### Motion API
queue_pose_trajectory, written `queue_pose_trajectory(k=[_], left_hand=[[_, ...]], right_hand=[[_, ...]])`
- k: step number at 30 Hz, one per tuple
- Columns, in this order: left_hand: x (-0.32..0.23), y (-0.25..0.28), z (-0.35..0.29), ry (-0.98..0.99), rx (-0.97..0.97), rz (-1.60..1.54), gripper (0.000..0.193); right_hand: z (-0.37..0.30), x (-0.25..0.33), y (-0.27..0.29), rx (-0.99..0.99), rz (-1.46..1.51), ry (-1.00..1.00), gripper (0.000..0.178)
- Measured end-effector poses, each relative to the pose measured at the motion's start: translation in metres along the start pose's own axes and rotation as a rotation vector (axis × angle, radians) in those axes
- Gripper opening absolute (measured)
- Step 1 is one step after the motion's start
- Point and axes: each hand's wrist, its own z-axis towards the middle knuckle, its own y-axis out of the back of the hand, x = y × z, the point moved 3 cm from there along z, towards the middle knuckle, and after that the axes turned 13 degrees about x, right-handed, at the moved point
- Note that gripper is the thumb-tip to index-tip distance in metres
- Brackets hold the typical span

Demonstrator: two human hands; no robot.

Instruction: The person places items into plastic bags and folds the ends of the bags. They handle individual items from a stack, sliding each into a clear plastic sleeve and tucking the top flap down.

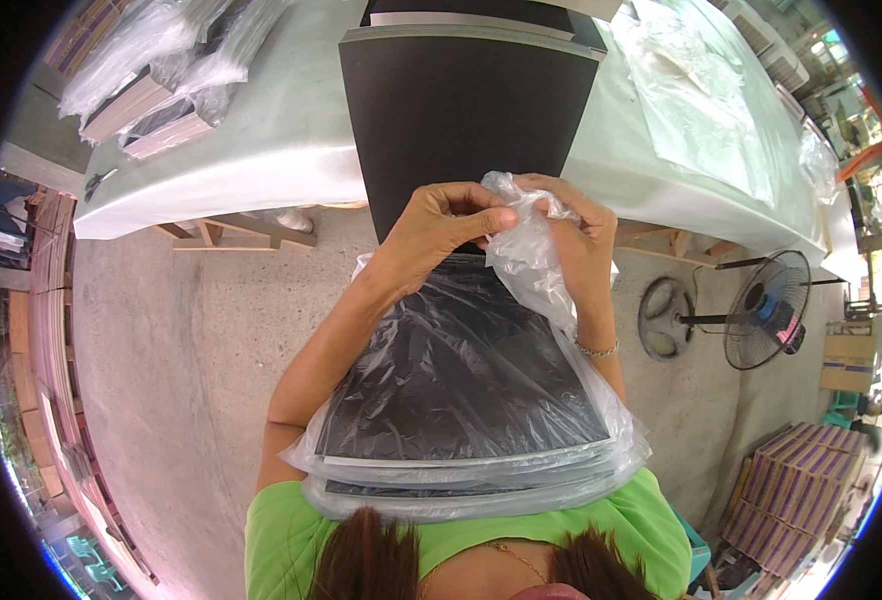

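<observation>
A clear plastic bag wraps a stack of black sheets or boards against my body. Its upper end is bunched up between my hands. My right hand is closed round the crumpled plastic. My left hand has its thumb and forefinger pinched at the bunch's left side; the other fingers curl behind. Just beyond my hands, a large black board with a pale top edge leans at the table's near edge, and its lower end is hidden behind my hands and the bag.
Bagged stacks lie on the pale-covered table at far left, near scissors. Loose clear plastic spreads over the right side. A standing fan is on the floor at right, with cardboard stacks nearer me.
</observation>
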Motion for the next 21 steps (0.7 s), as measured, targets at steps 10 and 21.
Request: queue_pose_trajectory(k=[10,21], left_hand=[[0.012,0.000,0.003,0.074,0.066,-0.031,0.033],[0.009,-0.004,0.005,-0.026,-0.001,0.219,0.027]], right_hand=[[0.002,-0.039,0.019,-0.189,0.669,0.036,0.022],[0.000,-0.046,0.016,-0.089,0.478,-0.019,0.019]])
